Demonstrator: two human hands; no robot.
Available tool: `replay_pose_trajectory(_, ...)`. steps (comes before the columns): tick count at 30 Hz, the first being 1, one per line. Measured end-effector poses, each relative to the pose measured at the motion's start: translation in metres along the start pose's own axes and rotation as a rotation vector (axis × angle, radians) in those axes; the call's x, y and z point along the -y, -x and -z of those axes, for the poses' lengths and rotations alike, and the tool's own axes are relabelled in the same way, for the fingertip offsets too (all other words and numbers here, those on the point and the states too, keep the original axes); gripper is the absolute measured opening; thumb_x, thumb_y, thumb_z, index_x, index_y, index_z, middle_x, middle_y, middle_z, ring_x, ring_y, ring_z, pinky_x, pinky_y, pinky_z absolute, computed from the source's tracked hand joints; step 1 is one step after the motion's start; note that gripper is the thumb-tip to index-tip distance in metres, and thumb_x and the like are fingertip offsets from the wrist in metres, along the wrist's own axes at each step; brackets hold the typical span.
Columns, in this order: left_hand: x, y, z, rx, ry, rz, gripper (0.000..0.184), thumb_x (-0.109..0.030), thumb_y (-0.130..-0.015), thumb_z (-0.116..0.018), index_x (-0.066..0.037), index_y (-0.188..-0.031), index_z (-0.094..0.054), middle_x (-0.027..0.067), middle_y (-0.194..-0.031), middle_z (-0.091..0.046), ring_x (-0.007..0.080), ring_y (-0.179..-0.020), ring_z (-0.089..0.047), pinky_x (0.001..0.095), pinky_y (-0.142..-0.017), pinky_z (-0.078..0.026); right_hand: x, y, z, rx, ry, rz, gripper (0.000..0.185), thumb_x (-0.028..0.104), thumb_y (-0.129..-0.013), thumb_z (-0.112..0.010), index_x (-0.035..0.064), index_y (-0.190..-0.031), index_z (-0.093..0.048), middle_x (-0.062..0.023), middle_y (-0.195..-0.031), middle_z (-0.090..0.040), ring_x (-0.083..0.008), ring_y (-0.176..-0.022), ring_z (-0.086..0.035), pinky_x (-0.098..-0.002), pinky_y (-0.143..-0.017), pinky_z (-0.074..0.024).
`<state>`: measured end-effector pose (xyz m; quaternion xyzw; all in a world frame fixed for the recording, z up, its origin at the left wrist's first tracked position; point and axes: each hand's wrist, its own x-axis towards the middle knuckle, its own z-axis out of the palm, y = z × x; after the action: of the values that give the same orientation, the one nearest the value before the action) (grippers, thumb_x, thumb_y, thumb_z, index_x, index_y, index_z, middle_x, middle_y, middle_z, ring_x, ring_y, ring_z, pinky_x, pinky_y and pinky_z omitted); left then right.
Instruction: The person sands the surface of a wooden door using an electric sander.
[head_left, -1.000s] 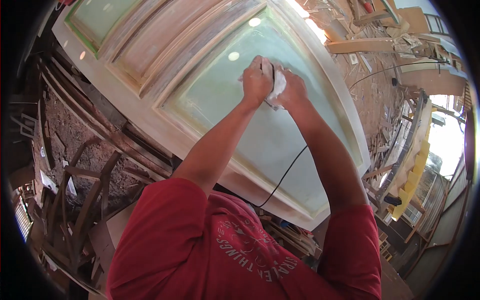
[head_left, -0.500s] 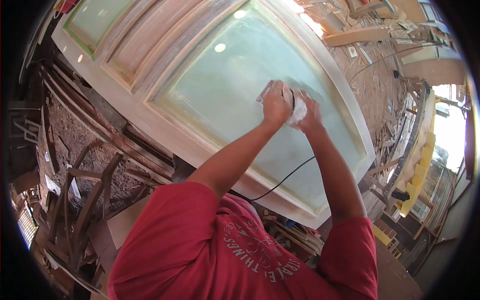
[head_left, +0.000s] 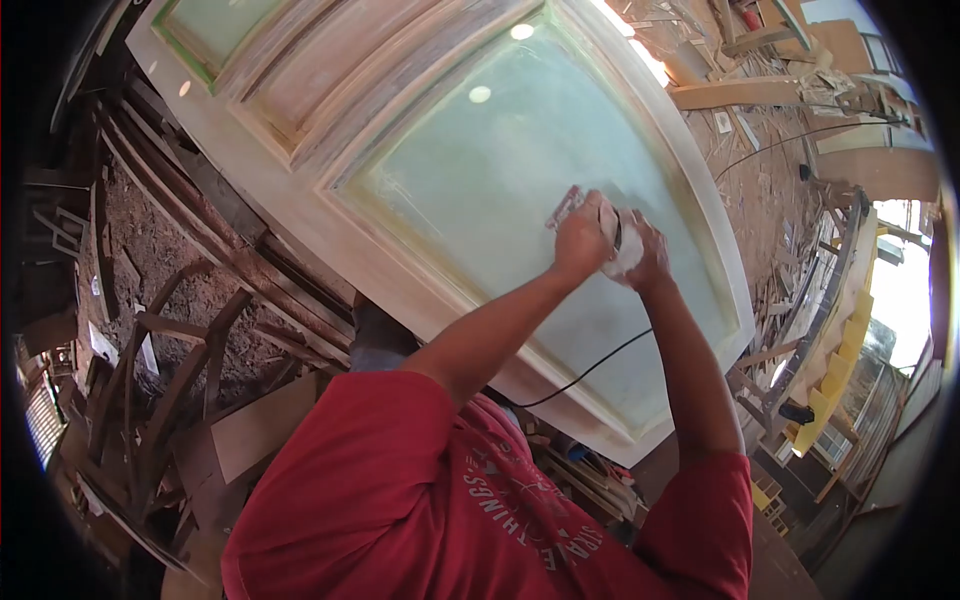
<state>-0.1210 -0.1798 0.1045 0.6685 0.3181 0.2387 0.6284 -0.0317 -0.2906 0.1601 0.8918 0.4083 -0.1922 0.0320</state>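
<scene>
both hands are closed around one dusty tool (head_left: 625,258), the left hand (head_left: 583,240) on its left side and the right hand (head_left: 648,255) on its right, just beside each other. the tool is right of the frame's centre, over the pale green panel (head_left: 470,210); its underside is hidden. a white part shows between the hands, and a powdery end sticks out past the left fingers. a black cord (head_left: 600,372) curves from the right forearm down to the red shirt (head_left: 350,470) at the bottom of the frame. pale wood trim (head_left: 345,115) borders the panel, with a smaller green panel (head_left: 215,35) at upper left. scraps (head_left: 745,130) litter the upper right; a yellow strip (head_left: 842,365) stands at the right, and dark timbers (head_left: 205,345) at lower left.
</scene>
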Motion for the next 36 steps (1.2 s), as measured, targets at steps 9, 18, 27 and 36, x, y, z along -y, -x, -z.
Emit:
replay_pose_trajectory(9,0.007,-0.141,0.109,-0.129,-0.022,0.027,0.031,-0.028,-0.110,-0.055,-0.001,-0.097,-0.064,0.0311,-0.090,-0.069,0.0518,-0.085,-0.067,0.0547,-0.076,-0.053,0.146,-0.144,0.054,-0.014,0.050,-0.097,0.063,0.035,-0.079,-0.080,0.0092,-0.133,-0.060,-0.0217,-0.127,-0.072,-0.0433,-0.116,-0.072,-0.0508,-0.103,-0.0576)
replay_pose_trajectory(18,0.034,-0.132,0.214,-0.277,0.076,-0.036,0.034,-0.025,-0.112,-0.053,0.000,-0.096,-0.069,0.0249,-0.085,-0.066,0.0391,-0.077,-0.065,0.0468,-0.076,-0.053,0.257,-0.153,0.045,0.015,0.020,0.025,0.068,0.028,-0.081,-0.076,0.0130,-0.144,-0.057,-0.0209,-0.126,-0.071,-0.0400,-0.113,-0.075,-0.0486,-0.099,-0.0604)
replay_pose_trajectory(27,0.054,-0.067,0.267,-0.327,0.161,0.026,0.035,-0.025,-0.112,-0.054,0.001,-0.092,-0.067,0.0182,-0.078,-0.068,0.0266,-0.068,-0.062,0.0409,-0.069,-0.052,0.308,-0.100,0.013,0.029,-0.066,0.139,0.061,0.020,-0.079,-0.077,0.0079,-0.135,-0.058,-0.0237,-0.119,-0.070,-0.0425,-0.107,-0.075,-0.0509,-0.093,-0.0612)
replay_pose_trajectory(36,0.047,0.021,0.208,-0.233,0.112,0.045,0.026,-0.016,-0.110,-0.056,0.004,-0.097,-0.067,0.0266,-0.089,-0.069,0.0444,-0.083,-0.067,0.0470,-0.082,-0.055,0.255,-0.008,0.002,0.095,-0.071,0.058,0.068,0.023,-0.079,-0.080,0.0070,-0.141,-0.057,-0.0234,-0.116,-0.068,-0.0442,-0.106,-0.074,-0.0512,-0.093,-0.0605)
